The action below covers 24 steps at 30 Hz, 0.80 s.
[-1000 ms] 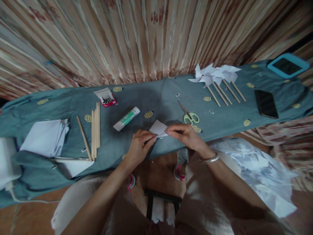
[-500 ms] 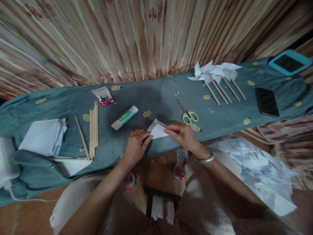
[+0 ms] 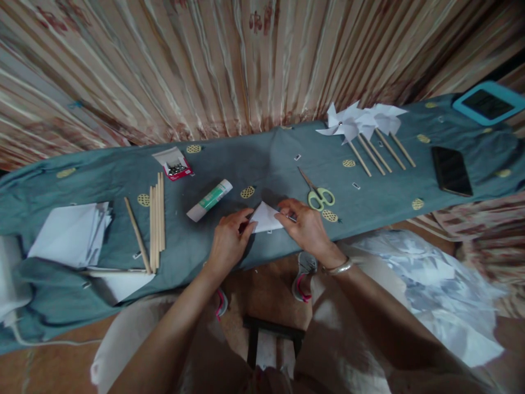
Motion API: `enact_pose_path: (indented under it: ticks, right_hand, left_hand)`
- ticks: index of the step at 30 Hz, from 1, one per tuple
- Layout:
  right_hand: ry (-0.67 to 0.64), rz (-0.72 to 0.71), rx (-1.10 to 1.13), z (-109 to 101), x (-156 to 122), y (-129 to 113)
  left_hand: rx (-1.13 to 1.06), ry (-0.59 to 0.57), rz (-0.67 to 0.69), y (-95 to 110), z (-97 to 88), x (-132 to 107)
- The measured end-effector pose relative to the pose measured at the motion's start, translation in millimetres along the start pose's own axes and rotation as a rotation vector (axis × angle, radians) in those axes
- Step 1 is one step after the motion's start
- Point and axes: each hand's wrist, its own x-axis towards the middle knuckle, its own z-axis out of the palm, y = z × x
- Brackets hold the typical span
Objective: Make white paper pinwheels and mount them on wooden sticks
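So you've got the paper (image 3: 266,219) folded into a triangle, peak pointing away from you, and it's to the right of the glue (image 3: 210,200) and a bit closer to you. Your left hand (image 3: 230,241) is pinching its left corner between thumb and fingers, and your right hand (image 3: 305,227) has the right corner the same way, so that's 2 hands grasping 1 sheet. Can't tell if the paper is resting on the cloth (image 3: 266,150) or just over it.

Going by the glue: the scissors (image 3: 322,198) lie to its right, past the paper, blades spread a little. The box (image 3: 180,174) is behind it and to the left, flap up, small metal bits inside. Your sticks (image 3: 157,224) are left of it, with 1 leaning in at an angle, and the stack (image 3: 61,232) is further left again. Way over right of the glue and further back you've got pinwheels (image 3: 348,123) bunched together, 4 handles showing, then the phone (image 3: 451,171) further right.
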Motion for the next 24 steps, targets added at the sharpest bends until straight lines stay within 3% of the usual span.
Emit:
enact_pose_path:
  ticks: [24]
  right_hand:
    - [0.005,0.018,-0.091,5.1,1.0,-2.3]
  left_hand:
    - [0.103,-0.019,0.004,3.7,-0.1,6.6]
